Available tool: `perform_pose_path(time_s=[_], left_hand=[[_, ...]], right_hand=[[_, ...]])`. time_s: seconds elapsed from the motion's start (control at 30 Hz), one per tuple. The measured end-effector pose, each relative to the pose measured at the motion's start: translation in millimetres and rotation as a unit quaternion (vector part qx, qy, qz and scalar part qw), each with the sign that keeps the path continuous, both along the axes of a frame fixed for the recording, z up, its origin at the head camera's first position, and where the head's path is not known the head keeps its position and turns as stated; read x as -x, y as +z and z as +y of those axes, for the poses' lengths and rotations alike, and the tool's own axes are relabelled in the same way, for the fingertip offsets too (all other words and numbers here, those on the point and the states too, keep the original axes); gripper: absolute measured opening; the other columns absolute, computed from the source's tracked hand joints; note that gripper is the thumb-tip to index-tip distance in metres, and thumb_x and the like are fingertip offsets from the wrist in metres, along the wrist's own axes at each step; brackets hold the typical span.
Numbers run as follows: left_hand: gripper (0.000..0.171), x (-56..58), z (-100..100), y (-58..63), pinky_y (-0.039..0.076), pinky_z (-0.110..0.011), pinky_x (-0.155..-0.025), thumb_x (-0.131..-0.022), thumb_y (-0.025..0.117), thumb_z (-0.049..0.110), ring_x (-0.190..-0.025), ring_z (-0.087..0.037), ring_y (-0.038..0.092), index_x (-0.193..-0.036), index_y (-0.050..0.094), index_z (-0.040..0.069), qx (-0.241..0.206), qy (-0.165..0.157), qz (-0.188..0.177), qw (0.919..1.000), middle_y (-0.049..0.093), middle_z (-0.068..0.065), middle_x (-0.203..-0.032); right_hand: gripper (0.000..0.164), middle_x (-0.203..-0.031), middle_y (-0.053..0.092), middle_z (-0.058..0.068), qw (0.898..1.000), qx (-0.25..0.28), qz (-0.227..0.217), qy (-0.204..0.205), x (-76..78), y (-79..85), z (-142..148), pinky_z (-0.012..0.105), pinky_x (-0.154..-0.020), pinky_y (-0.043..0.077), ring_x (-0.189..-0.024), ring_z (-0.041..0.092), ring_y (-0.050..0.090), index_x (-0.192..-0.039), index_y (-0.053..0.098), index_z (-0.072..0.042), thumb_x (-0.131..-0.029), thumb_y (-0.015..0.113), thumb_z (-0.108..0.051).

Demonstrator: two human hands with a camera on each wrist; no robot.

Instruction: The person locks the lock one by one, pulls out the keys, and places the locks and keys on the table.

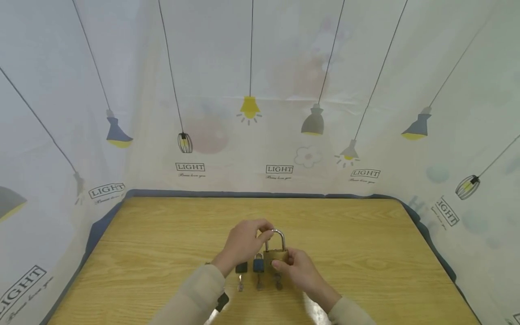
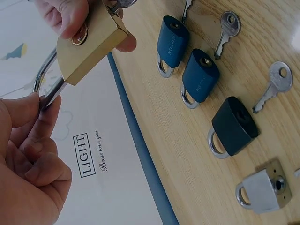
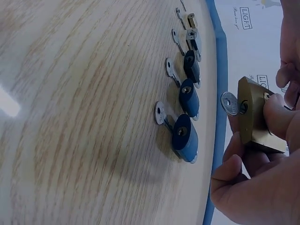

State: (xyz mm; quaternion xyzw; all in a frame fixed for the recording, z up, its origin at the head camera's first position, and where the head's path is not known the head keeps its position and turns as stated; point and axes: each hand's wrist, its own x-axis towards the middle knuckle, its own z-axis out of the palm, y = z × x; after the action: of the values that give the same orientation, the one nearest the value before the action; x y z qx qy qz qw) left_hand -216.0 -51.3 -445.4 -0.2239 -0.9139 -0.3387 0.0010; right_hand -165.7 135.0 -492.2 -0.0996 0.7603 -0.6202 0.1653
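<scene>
A large brass padlock (image 1: 276, 255) is held up over the table between both hands. My right hand (image 1: 301, 271) grips its body, the thumb on the front face near a round emblem. With thumb and fingers, my left hand (image 1: 243, 239) pinches the steel shackle (image 2: 55, 89). In the right wrist view, a key (image 3: 229, 103) sits in the keyhole at the bottom of the body. Below the hands, two blue padlocks (image 2: 173, 42) lie in a row with a dark padlock (image 2: 234, 126) and a silver padlock (image 2: 265, 191).
A small brass padlock (image 3: 191, 20) lies at the row's far end. Loose keys lie beside the padlocks, such as one key (image 2: 275, 84) near the dark padlock. The wooden table (image 1: 357, 234) is bordered by a patterned curtain (image 1: 227, 135) with printed lamps.
</scene>
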Motion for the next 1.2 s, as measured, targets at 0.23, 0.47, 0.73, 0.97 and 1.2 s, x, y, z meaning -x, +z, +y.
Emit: perform_pose_path(time_s=[0.23, 0.47, 0.73, 0.97, 1.2], left_hand=[[0.017, 1.3, 1, -1.5, 0.041, -0.027, -0.054, -0.097, 0.055, 0.032, -0.061, -0.007, 0.049, -0.103, 0.067, 0.022, 0.006, 0.013, -0.001, 0.9999, 0.068, 0.010, -0.091], [0.017, 0.9, 2, -0.4, 0.043, -0.025, -0.054, -0.097, 0.055, 0.032, -0.062, -0.005, 0.051, -0.103, 0.067, 0.021, 0.020, 0.010, 0.015, 0.9996, 0.069, 0.010, -0.091], [0.019, 1.5, 5, -0.6, 0.043, -0.021, -0.052, -0.097, 0.055, 0.034, -0.059, -0.001, 0.050, -0.101, 0.068, 0.020, 0.062, 0.002, 0.054, 0.9966, 0.066, 0.011, -0.080], [0.020, 3.2, 7, -3.3, 0.046, -0.021, -0.055, -0.097, 0.055, 0.033, -0.062, 0.000, 0.052, -0.100, 0.069, 0.020, 0.083, -0.002, 0.098, 0.9917, 0.069, 0.008, -0.084], [0.021, 5.0, 9, -4.0, 0.046, -0.021, -0.054, -0.098, 0.054, 0.030, -0.059, -0.001, 0.050, -0.099, 0.071, 0.018, 0.097, -0.013, 0.131, 0.9865, 0.069, 0.007, -0.079]], right_hand=[[0.041, -0.112, 0.066, 0.019, 0.999, 0.020, -0.023, -0.026, -0.3, -1.5, -3, 0.048, -0.094, 0.047, -0.101, 0.028, 0.063, -0.117, 0.057, 0.007, -0.092, 0.063, -0.024], [0.037, -0.112, 0.067, 0.020, 1.000, 0.004, 0.001, -0.028, -1.7, -0.4, -2, 0.046, -0.092, 0.049, -0.101, 0.027, 0.064, -0.115, 0.059, 0.006, -0.093, 0.061, -0.024], [0.038, -0.114, 0.065, 0.018, 1.000, -0.013, 0.012, -0.013, -4.9, 1.7, -3, 0.049, -0.094, 0.047, -0.103, 0.029, 0.062, -0.117, 0.056, 0.007, -0.097, 0.056, -0.026], [0.035, -0.110, 0.067, 0.017, 0.999, -0.017, 0.010, -0.048, -8.9, 2.0, -7, 0.052, -0.095, 0.045, -0.105, 0.032, 0.061, -0.114, 0.057, 0.006, -0.097, 0.054, -0.025], [0.034, -0.110, 0.067, 0.015, 0.996, -0.032, 0.012, -0.086, -10.5, -1.9, -11, 0.054, -0.096, 0.044, -0.105, 0.029, 0.060, -0.112, 0.058, 0.005, -0.098, 0.053, -0.025]])
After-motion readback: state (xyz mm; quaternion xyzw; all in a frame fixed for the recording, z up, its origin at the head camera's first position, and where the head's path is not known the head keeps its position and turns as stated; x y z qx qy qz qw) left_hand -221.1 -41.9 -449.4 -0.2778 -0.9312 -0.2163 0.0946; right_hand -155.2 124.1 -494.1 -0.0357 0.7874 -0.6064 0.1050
